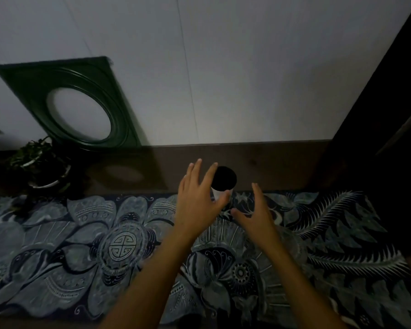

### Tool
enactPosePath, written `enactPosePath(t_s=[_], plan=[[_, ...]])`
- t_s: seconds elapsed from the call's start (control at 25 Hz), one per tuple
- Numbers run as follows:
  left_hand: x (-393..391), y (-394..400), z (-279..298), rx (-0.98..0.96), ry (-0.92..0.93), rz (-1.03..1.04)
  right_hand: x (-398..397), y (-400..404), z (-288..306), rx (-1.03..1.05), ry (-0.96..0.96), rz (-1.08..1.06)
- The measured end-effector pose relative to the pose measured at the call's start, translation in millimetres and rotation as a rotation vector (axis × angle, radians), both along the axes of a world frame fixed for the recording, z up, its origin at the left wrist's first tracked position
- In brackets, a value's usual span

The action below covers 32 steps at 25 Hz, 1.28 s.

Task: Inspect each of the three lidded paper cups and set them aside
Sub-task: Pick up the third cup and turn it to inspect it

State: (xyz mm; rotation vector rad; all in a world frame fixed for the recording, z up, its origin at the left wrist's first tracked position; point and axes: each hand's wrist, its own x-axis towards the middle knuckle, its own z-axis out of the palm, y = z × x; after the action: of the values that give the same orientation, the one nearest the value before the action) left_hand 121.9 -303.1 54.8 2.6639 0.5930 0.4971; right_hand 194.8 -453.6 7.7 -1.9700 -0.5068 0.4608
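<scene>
Nearest you, your two forearms run up over the patterned cloth (86,252) that covers the front of the surface; at the very bottom edge there is a dark round shape between them, too cropped and dim to name. Your left hand (197,200) is spread open, fingers fanned, its thumb lying against the white side of the paper cup (220,191) — touching, as far as the dim light lets you judge, but not wrapped round it; your right hand (256,211) is open too, palm turned inward, just beside the cup and apart from it. The cup stands upright at the far edge of the cloth, where the bare wood (271,162) begins; its black lid (224,179) is on. Beyond it, to the left, a potted plant (40,162) sits on the wood, and a dark green frame (64,100) with a round opening leans against the pale wall (247,67).

As for progress: only this one cup is plainly in view; no others can be seen, set aside or waiting, so you cannot tell how many are done. By the look of it you are either closing in to lift this cup or letting it go — the picture does not settle which.
</scene>
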Motion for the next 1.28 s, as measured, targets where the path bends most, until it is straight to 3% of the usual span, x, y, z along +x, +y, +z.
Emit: enactPosePath(t_s=[0.12,0.24,0.44,0.6,0.68,0.76,0.84,0.96,1.12,1.28], plan=[[40.3,8.8,-27.9,0.019,0.115,-0.045,18.9,20.4,-43.5,-0.004,0.161,-0.021],[77.4,16.8,-51.7,0.113,0.197,-0.101,36.8,40.4,-78.1,0.000,0.195,-0.042],[108.7,26.8,-78.4,0.175,0.309,-0.167,57.6,82.6,-118.1,-0.002,0.096,-0.079],[111.9,37.9,-86.2,0.159,0.264,-0.136,57.6,109.7,-142.8,-0.266,-0.096,-0.135],[106.8,39.8,-83.8,0.134,0.253,-0.120,59.1,112.2,-136.5,-0.279,-0.145,-0.134],[98.1,43.5,-81.4,0.008,0.226,-0.072,58.7,101.9,-126.1,-0.150,-0.066,-0.084],[82.5,48.7,-73.4,-0.269,0.142,0.005,50.9,82.6,-112.9,-0.020,0.039,-0.026],[51.9,44.5,-40.3,-0.685,-0.013,0.070,33.6,45.5,-74.5,0.061,-0.001,0.043],[-9.0,14.0,20.0,-0.875,-0.114,0.067,4.3,-11.5,3.1,0.086,-0.264,0.183],[-73.4,-27.1,69.9,-1.029,-0.242,0.065,-44.8,-63.4,83.9,-0.107,-0.699,0.327]])
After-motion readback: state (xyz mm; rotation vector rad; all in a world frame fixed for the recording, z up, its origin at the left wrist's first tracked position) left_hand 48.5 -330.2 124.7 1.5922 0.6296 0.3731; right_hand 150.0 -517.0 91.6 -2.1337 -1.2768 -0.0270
